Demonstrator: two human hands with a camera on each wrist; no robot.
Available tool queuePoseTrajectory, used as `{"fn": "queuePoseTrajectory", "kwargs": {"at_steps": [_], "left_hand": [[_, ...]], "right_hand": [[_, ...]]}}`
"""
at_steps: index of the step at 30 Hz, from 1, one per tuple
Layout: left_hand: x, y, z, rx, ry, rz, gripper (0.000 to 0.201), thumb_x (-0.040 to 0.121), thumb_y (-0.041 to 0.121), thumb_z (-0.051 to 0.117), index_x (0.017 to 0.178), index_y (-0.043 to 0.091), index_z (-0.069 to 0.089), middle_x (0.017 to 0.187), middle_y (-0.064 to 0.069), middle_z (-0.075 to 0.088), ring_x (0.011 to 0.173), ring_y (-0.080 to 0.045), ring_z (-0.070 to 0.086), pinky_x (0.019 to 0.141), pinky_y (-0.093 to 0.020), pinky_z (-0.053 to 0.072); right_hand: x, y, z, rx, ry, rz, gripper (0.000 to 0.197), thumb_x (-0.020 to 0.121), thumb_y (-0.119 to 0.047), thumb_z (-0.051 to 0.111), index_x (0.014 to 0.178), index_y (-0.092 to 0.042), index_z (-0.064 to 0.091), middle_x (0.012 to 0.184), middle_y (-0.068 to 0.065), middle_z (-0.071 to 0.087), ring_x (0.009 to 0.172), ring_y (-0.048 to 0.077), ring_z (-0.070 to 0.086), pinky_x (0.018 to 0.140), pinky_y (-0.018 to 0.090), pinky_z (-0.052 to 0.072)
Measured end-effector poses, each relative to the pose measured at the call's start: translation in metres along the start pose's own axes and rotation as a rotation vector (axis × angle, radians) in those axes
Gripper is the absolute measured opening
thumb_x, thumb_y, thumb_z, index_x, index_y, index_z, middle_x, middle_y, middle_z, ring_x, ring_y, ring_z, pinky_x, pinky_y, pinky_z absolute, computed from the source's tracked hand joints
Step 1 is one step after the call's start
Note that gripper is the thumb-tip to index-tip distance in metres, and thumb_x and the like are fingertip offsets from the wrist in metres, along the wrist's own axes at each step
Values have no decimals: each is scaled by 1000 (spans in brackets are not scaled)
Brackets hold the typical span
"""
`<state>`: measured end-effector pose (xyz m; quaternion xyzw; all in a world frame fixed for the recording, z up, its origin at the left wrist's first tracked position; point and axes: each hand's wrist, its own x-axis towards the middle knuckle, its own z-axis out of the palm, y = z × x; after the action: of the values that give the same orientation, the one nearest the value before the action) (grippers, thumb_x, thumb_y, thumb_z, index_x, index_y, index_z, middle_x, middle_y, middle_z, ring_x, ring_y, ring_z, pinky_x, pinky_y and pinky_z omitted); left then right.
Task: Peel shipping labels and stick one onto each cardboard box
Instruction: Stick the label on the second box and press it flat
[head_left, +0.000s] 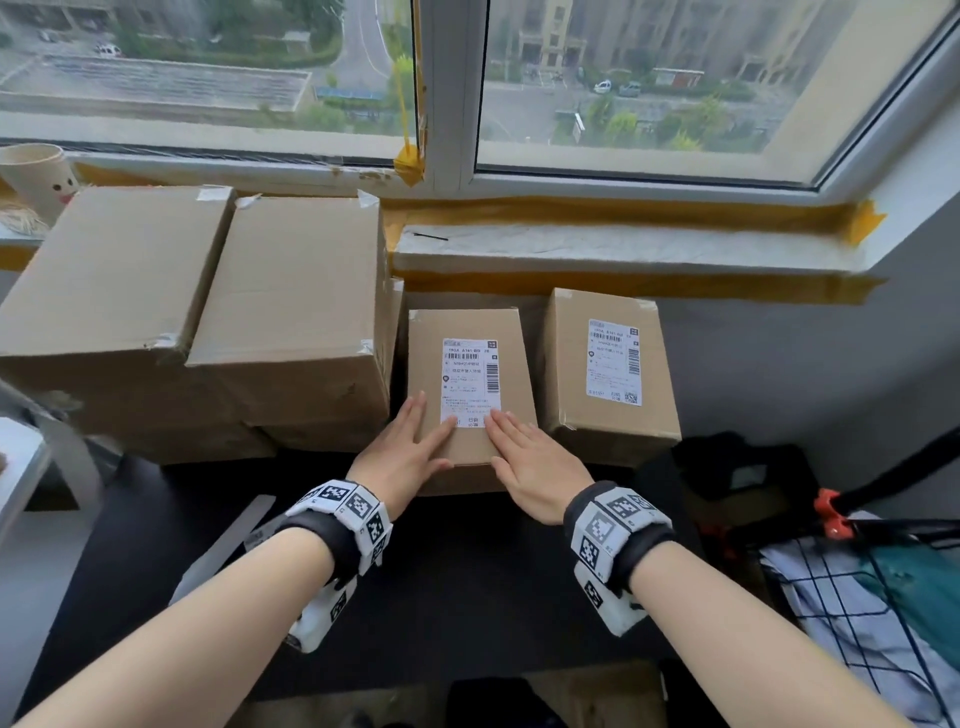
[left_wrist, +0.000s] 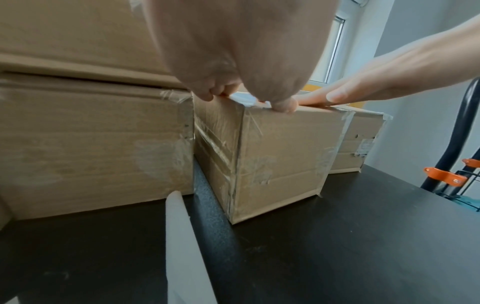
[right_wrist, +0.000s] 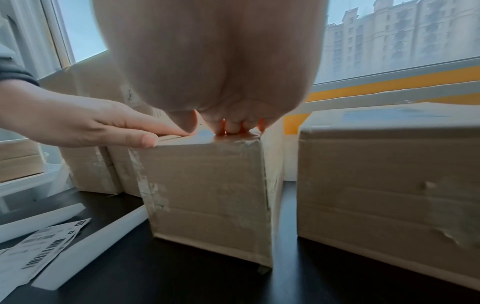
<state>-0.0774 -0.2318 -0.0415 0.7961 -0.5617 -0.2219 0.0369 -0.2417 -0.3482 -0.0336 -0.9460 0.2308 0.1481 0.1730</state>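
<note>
On the black desk (right_wrist: 259, 288), loose labels (right_wrist: 39, 246) lie left of the middle box (head_left: 467, 452), seen only by the right wrist view. Left hand (head_left: 410, 447) and right hand (head_left: 530, 467) press flat, fingers straight, on its label (head_left: 470, 382), reading "190A". Right of it stands another labelled box (head_left: 613, 426).

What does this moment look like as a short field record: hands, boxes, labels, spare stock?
left hand: flat on the middle box, fingers straight
right hand: flat, fingers on the label lower edge
right box: labelled
large boxes: no label visible on top
loose labels: on the black table
</note>
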Motion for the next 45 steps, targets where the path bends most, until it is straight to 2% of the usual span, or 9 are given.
{"fn": "queuePoseTrajectory", "kwargs": {"at_steps": [6, 13, 15, 17, 22, 26, 32, 40, 45], "left_hand": [[0, -1, 1, -74, 33, 22, 52, 96, 39, 42, 145, 35, 27, 159, -7, -13, 147, -19, -11, 120, -36, 15], [-1, 0, 4, -268, 52, -58, 72, 93, 38, 49, 151, 23, 8, 157, -10, -18, 147, -22, -6, 120, -36, 12], [-2, 1, 6, -551, 55, -178, 90, 89, 35, 58, 150, 19, -6, 159, -11, -5, 146, -23, 10, 118, -35, 19], [1, -1, 10, -757, 48, -297, 102, 84, 33, 67, 150, 11, -9, 154, -10, 26, 140, -24, 31, 115, -36, 27], [8, -3, 15, -903, 46, -358, 61, 85, 25, 67, 135, 2, 42, 132, -11, 56, 121, -24, 54, 102, -31, 41], [9, 3, 17, -891, 46, -345, 60, 88, 30, 63, 138, 9, 38, 134, -7, 53, 124, -23, 51, 107, -36, 38], [13, 10, 22, -851, 99, -331, 70, 85, 46, 59, 142, 17, 31, 137, -2, 52, 129, -23, 46, 113, -43, 29], [6, 21, 7, -967, 199, -270, 56, 94, 28, 52, 144, 15, 30, 137, -3, 50, 129, -19, 45, 105, -28, 32], [1, 19, -4, -1024, 226, -217, 60, 96, 44, 42, 148, 30, 18, 147, -5, 38, 138, -22, 31, 116, -42, 24]], "right_hand": [[8, 2, 6, -20, 49, 76, 59, 102, -34, 22, 151, -11, -2, 160, 2, -5, 148, 12, -5, 121, 29, 0], [12, -1, 3, 267, 126, 177, 62, 102, -39, 28, 152, -14, 2, 160, 4, -11, 147, 17, -11, 118, 29, -1], [8, -2, 7, 430, 216, 244, 64, 100, -38, 35, 152, -17, 4, 160, 2, -9, 148, 17, -4, 119, 32, 9], [10, -1, 9, 586, 277, 360, 72, 97, -37, 44, 152, -15, 3, 161, 3, 1, 147, 20, 14, 116, 35, 21], [17, 7, 15, 884, 310, 540, 63, 90, -40, 57, 142, -12, 32, 137, 7, 53, 126, 26, 50, 106, 37, 40], [16, 12, 13, 891, 339, 582, 53, 87, -42, 61, 130, -14, 45, 129, 6, 59, 117, 25, 56, 100, 35, 44], [-2, 20, 13, 864, 360, 578, 60, 89, -39, 59, 141, -17, 39, 140, 4, 50, 128, 24, 47, 105, 34, 38], [-4, 23, -4, 1029, 377, 465, 64, 89, -26, 61, 146, -17, 33, 142, 2, 48, 129, 21, 46, 108, 34, 37], [-14, 19, -23, 1143, 431, 404, 60, 89, -19, 62, 143, -13, 37, 133, 0, 53, 125, 17, 46, 104, 27, 36]]}}
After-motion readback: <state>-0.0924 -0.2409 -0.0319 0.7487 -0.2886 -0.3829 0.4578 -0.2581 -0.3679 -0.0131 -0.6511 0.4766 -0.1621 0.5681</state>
